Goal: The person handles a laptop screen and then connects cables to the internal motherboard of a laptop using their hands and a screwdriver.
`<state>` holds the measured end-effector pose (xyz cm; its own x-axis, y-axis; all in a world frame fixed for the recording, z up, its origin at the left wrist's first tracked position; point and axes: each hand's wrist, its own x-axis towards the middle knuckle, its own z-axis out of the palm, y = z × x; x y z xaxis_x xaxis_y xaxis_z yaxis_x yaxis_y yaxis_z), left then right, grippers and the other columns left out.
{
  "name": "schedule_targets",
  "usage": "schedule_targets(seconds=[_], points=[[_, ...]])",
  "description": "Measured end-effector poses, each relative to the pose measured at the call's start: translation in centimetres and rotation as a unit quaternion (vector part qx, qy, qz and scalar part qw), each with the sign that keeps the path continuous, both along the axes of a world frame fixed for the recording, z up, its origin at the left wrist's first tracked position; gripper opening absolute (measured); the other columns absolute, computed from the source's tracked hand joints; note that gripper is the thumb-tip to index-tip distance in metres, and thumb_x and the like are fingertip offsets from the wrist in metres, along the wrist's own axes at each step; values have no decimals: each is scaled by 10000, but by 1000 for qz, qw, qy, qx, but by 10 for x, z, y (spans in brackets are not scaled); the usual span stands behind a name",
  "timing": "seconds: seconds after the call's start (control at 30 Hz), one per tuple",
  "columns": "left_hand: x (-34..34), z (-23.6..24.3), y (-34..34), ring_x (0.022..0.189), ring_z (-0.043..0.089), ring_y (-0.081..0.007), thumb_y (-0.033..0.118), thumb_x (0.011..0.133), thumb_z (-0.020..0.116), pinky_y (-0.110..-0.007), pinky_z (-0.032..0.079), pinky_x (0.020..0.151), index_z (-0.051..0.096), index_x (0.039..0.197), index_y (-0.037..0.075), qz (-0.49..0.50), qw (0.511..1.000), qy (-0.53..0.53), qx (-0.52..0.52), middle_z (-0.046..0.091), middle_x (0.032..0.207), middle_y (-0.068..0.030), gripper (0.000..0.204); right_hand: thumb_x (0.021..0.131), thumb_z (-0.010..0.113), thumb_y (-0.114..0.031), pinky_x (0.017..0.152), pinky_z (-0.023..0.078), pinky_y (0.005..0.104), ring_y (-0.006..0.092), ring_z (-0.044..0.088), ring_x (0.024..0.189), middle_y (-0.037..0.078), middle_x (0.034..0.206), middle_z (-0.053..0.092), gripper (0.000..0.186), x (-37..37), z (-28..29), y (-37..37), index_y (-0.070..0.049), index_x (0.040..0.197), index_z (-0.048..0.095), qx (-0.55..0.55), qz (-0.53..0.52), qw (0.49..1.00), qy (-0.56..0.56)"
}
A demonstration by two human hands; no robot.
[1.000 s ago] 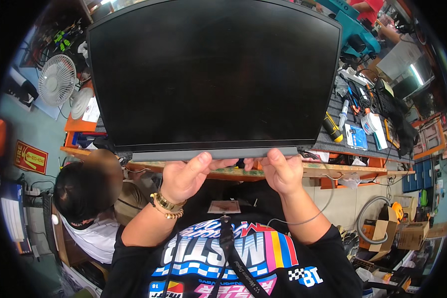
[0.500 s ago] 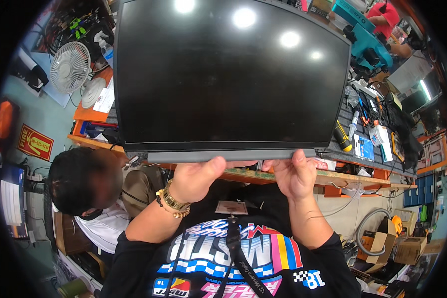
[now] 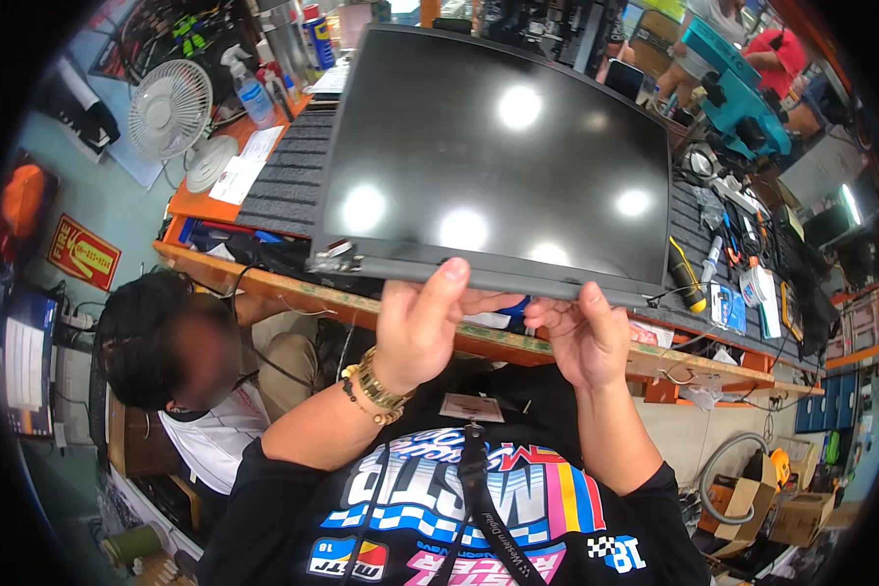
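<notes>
I hold a laptop screen (image 3: 518, 161) by its near edge, its dark glossy panel facing up and mirroring several ceiling lights. My left hand (image 3: 422, 327) grips the grey hinge bar, thumb on top and fingers underneath. Farther right, my right hand (image 3: 588, 340) pinches the same bar the same way. A bare metal hinge (image 3: 338, 259) shows at the screen's near left corner, and a thin cable sticks out by the right one. The screen slants over the workbench; whether its far edge touches the bench cannot be seen.
Left on the bench stand a white fan (image 3: 169, 109) and a spray bottle (image 3: 254, 96). To the right lie a yellow-black screwdriver (image 3: 689, 278), a blue packet (image 3: 727, 308) and cables. A seated person (image 3: 215, 430) is close by my left arm. The wooden bench edge (image 3: 498, 344) runs below my hands.
The laptop screen has moved away from me and tilted flatter, turning slightly clockwise. More of the bench behind it shows. Both hands keep their hold; the left has shifted right.
</notes>
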<state>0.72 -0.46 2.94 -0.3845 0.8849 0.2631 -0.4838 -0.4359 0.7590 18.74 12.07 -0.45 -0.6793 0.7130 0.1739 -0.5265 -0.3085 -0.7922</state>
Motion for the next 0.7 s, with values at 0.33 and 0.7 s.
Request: schedule_targets(seconds=[0.33, 0.7], points=[[-7, 39, 2, 861, 814, -293, 473, 1173, 424, -366, 681, 746, 668, 1182, -101, 75, 981, 109, -144, 779, 1027, -257, 623, 1147, 550, -389, 803, 698, 393, 303, 820, 883, 229, 1028, 808, 510, 11, 13, 11, 78, 1135, 756, -148, 24, 988, 21], [-4, 40, 7, 701, 794, -257, 423, 1157, 457, -328, 648, 631, 681, 1024, -86, 106, 971, 140, -165, 779, 845, -244, 572, 1143, 553, -348, 770, 704, 405, 309, 818, 885, 226, 1048, 812, 455, 11, 12, 12, 62, 1148, 750, -201, 30, 978, 42]])
